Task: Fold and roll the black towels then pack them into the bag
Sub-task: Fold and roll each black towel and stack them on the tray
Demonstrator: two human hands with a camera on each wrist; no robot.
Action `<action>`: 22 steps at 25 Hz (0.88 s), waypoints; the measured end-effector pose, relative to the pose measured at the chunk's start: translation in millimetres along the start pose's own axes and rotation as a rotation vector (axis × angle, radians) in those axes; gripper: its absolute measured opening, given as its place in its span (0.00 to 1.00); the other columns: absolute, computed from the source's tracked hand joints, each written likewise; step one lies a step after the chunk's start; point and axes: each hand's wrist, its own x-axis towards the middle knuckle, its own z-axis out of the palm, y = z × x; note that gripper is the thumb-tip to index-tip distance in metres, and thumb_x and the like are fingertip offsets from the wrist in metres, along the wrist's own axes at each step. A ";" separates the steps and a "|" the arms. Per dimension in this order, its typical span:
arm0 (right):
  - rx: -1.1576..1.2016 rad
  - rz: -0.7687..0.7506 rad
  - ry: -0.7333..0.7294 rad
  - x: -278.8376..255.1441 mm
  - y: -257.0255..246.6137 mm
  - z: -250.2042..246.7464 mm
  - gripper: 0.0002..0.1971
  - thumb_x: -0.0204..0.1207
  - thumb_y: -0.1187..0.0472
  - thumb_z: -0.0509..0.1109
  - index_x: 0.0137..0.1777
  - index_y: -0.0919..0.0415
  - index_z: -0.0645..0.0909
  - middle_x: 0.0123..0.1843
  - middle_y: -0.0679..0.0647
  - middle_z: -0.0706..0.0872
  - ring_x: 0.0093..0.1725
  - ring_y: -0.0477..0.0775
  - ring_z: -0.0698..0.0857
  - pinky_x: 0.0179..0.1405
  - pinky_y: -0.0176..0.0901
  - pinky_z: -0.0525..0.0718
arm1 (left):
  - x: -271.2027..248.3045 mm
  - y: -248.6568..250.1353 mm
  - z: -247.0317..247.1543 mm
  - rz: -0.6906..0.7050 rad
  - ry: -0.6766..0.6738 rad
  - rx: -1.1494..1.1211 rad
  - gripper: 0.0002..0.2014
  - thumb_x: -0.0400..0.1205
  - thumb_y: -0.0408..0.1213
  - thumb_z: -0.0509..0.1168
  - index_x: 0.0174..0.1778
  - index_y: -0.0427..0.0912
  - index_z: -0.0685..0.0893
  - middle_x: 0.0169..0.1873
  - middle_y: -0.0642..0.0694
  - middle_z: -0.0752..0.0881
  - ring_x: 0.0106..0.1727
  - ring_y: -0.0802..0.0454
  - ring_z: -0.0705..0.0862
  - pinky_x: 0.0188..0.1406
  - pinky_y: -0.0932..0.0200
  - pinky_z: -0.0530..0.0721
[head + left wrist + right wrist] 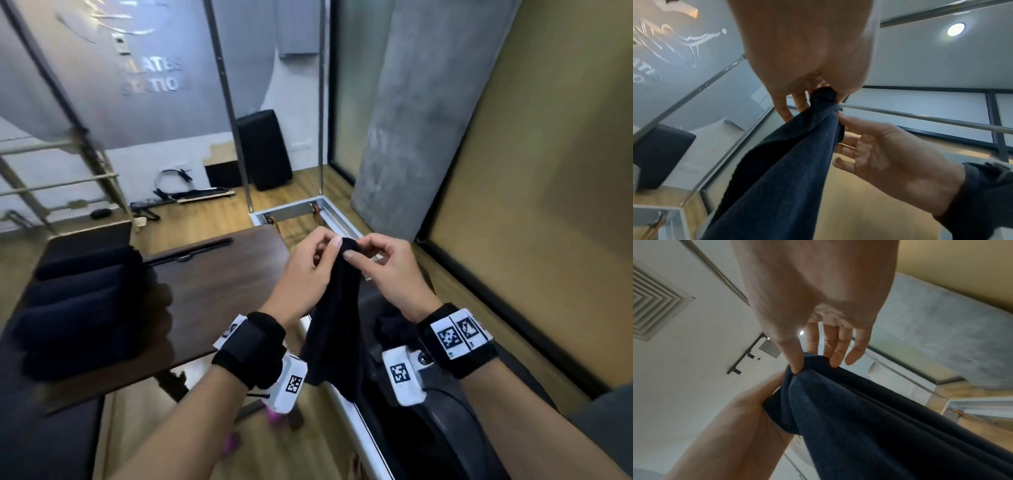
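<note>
A dark towel (pixel 337 315) hangs in the air in front of me, bunched at its top edge. My left hand (pixel 317 260) pinches that top edge between thumb and fingers. My right hand (pixel 368 255) pinches the same edge right beside it, with the other fingers spread. The left wrist view shows the towel (pixel 781 170) running down from the left hand's pinch, and the right hand (pixel 875 151) touching its side. In the right wrist view the right thumb and fingers pinch the towel (pixel 859 418). Several rolled dark towels (pixel 82 308) lie in a row on the wooden table (pixel 219 287) at the left.
A metal frame (pixel 308 209) with upright poles stands on the wooden floor beyond my hands. A grey padded panel (pixel 421 137) leans on the right wall. A dark curved object (pixel 445 428) sits below my right wrist. No bag is clearly visible.
</note>
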 end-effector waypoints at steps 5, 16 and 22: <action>0.091 -0.038 0.044 -8.2 -37.1 49.7 0.16 0.81 0.53 0.76 0.36 0.62 0.83 0.31 0.49 0.83 0.34 0.44 0.81 0.36 0.37 0.79 | -70.6 -0.9 -57.5 -0.072 0.072 -0.002 0.15 0.83 0.44 0.79 0.60 0.53 0.81 0.46 0.60 0.90 0.48 0.59 0.88 0.46 0.60 0.84; 0.091 0.088 -0.406 -36.0 -62.8 119.5 0.09 0.78 0.70 0.80 0.57 0.66 0.91 0.45 0.66 0.93 0.34 0.57 0.87 0.28 0.46 0.83 | -128.5 3.6 -113.6 -0.101 0.167 0.193 0.04 0.92 0.43 0.66 0.54 0.49 0.85 0.43 0.49 0.91 0.47 0.50 0.89 0.50 0.51 0.84; 0.054 0.029 -0.233 -22.6 -64.2 130.4 0.05 0.85 0.65 0.73 0.49 0.58 0.90 0.41 0.63 0.91 0.30 0.62 0.88 0.21 0.46 0.79 | -164.6 -13.1 -130.6 -0.201 0.092 0.296 0.18 0.88 0.58 0.68 0.61 0.51 0.72 0.50 0.52 0.91 0.51 0.52 0.91 0.54 0.37 0.89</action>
